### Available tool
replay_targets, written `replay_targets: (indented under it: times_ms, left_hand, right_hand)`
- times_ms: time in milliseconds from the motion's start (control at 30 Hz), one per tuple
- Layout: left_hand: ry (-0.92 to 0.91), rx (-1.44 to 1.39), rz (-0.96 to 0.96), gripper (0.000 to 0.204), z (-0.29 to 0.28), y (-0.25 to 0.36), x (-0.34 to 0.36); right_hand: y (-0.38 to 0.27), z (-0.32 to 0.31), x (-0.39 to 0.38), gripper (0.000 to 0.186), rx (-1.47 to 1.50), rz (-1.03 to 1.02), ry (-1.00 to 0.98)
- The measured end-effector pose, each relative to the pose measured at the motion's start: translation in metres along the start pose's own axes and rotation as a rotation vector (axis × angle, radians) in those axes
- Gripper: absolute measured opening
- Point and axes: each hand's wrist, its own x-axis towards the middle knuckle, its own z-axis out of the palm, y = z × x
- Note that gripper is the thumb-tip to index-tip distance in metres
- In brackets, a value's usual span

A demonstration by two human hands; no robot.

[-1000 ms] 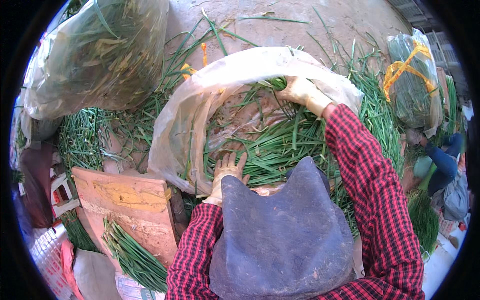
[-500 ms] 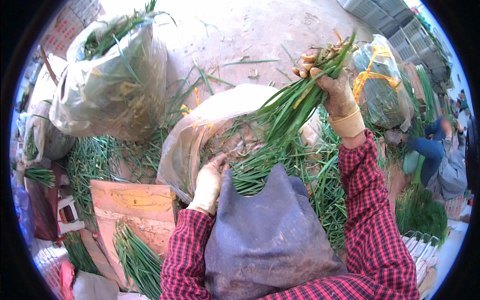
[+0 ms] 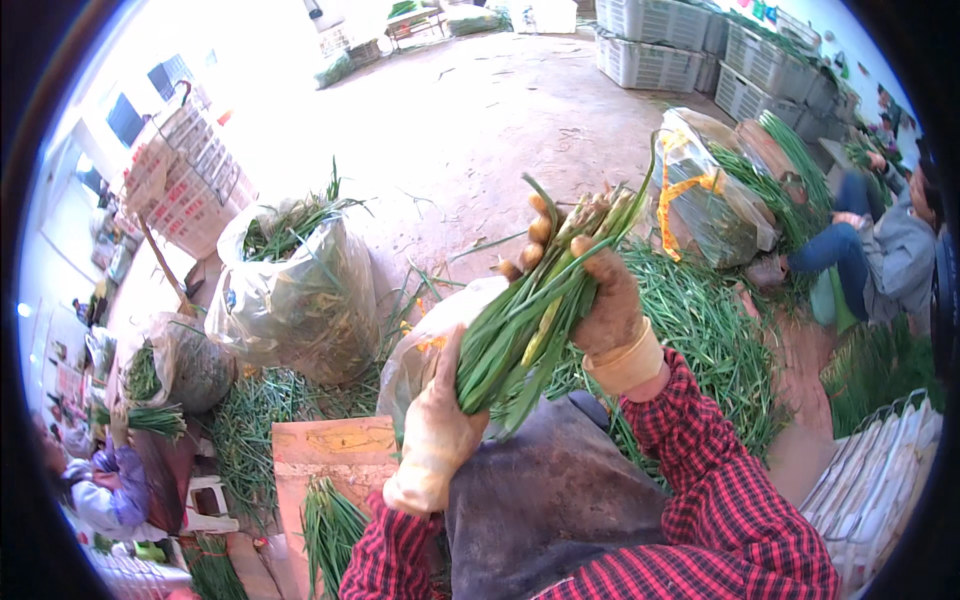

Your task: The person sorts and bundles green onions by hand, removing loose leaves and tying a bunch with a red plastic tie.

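Observation:
A loose bunch of garlic chives (image 3: 530, 310), flat green leaves with a few yellowed ones, is held up above my lap. My right hand (image 3: 600, 295), in a muddy glove, is closed around its root end, fingers behind and thumb in front. Dirty pale roots stick out at the top. At the lower left, my left hand (image 3: 440, 430), in a pale glove, grips the leaf ends, its thumb along their edge; the other fingers are mostly hidden. A dark apron (image 3: 540, 500) covers my lap beneath.
Loose leaves (image 3: 690, 330) cover the floor around me. Stuffed plastic bags (image 3: 300, 300) stand ahead left and a tied one (image 3: 710, 200) ahead right. A wooden board (image 3: 335, 445) with a chive bundle (image 3: 335, 535) lies at left. Another person (image 3: 890, 240) sits at right.
The bunch has come down and inward in my right hand. My left hand has risen from beside the apron to the leaf ends. The view has tilted up, showing more of the room.

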Motion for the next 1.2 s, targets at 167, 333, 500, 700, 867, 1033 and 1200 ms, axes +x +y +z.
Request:
replay_targets:
  times_ms: [167,333,500,700,867,1033,1200]
  left_hand:
    - [-0.375,-0.033,-0.463,0.079,-0.038,0.071,-0.054]
    - [-0.507,-0.081,-0.542,0.079,-0.023,0.07,-0.115]
    - [-0.596,-0.055,-0.626,0.083,-0.013,0.078,-0.144]
    - [-0.438,0.15,-0.354,0.089,0.001,0.071,-0.181]
    - [-0.429,0.223,-0.363,0.092,0.004,0.082,-0.19]
    - [-0.271,0.254,-0.21,0.096,0.013,0.081,-0.201]
    - [-0.192,-0.043,-0.429,0.089,0.02,0.088,-0.21]
  right_hand:
    - [-0.024,-0.017,-0.066,0.049,-0.171,0.059,0.171]
    - [-0.033,-0.033,-0.141,0.045,-0.306,0.25,0.155]
    - [-0.049,-0.067,-0.195,0.035,-0.255,0.314,0.295]
    - [-0.069,-0.112,-0.213,0.029,-2.814,0.379,0.2]
    - [-0.143,-0.124,-0.228,0.041,-2.651,0.811,0.751]
    - [-0.07,-0.026,-0.226,0.033,-2.011,-0.103,0.251]
    - [-0.035,-0.019,-0.245,0.033,-2.192,0.271,-0.102]
